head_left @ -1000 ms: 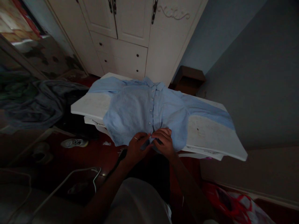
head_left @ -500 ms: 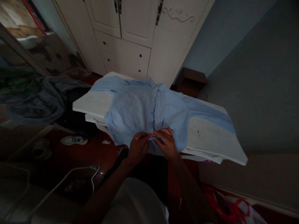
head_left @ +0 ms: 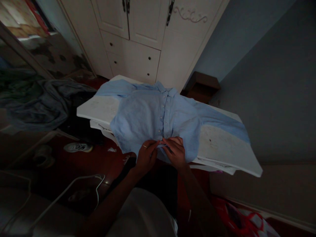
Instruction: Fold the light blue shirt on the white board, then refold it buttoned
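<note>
a long-sleeved light blue button-front shirt (head_left: 140,115) lies face up across a long white flat-topped bench (head_left: 223,144), its collar toward the far edge, its sleeves spread to either side and its hem hanging over the near edge. the ringed left hand (head_left: 147,156) and the right hand (head_left: 174,152) meet at the lower front, each grip narrow, fingertips pinching cloth at the front edges. above them, small pale round buttons (head_left: 159,131) show along one edge, with the plain pale blue buttonhole strip (head_left: 167,120) lying beside them, unfastened.

the step in hand looks like working a low fastening; whether a button sits between the fingertips, i cannot tell. the next move, i judge, calls for one hand keeping the cloth steady while the other works the fastening, without dragging the shirt off its flat lie.
</note>
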`<state>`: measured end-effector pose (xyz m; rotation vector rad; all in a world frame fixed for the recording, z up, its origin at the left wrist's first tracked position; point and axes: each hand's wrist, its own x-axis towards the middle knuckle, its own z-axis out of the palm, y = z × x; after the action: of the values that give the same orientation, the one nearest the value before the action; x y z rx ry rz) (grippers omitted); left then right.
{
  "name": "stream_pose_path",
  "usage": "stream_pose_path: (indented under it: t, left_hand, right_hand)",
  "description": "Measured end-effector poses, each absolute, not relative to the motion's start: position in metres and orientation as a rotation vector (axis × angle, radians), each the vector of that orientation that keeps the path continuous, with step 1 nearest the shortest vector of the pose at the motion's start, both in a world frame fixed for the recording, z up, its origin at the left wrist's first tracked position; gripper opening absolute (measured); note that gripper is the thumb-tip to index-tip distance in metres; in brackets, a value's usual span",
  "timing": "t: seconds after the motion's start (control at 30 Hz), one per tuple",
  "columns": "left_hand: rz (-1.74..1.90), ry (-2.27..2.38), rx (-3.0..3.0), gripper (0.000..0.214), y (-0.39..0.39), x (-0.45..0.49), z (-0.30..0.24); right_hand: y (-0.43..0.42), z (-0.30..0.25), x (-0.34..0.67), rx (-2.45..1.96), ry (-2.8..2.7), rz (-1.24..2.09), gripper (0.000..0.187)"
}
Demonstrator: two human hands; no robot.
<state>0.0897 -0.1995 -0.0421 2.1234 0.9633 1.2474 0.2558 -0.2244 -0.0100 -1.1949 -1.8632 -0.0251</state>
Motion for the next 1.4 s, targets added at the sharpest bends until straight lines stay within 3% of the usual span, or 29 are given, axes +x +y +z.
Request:
stream_pose_path:
  t: [0.37,1.13,1.4]
  left_hand:
    - [1.344,1.043,2.108,0.021,-0.201,0.090,-0.047]
    - [1.063,1.036,1.421,0.017,-0.196,0.088,-0.026]
    - [1.058,1.029,1.699,0.012,-0.196,0.087,-0.020]
  right_hand:
    - [-0.225,-0.011,0.256,-1.198,-1.894,-0.029,0.043]
    - [-0.221,-0.014,0.268,-1.055,-2.128,-0.165,0.032]
    - [-0.220,-0.019,0.267,-1.035,-2.111,-0.219,0.021]
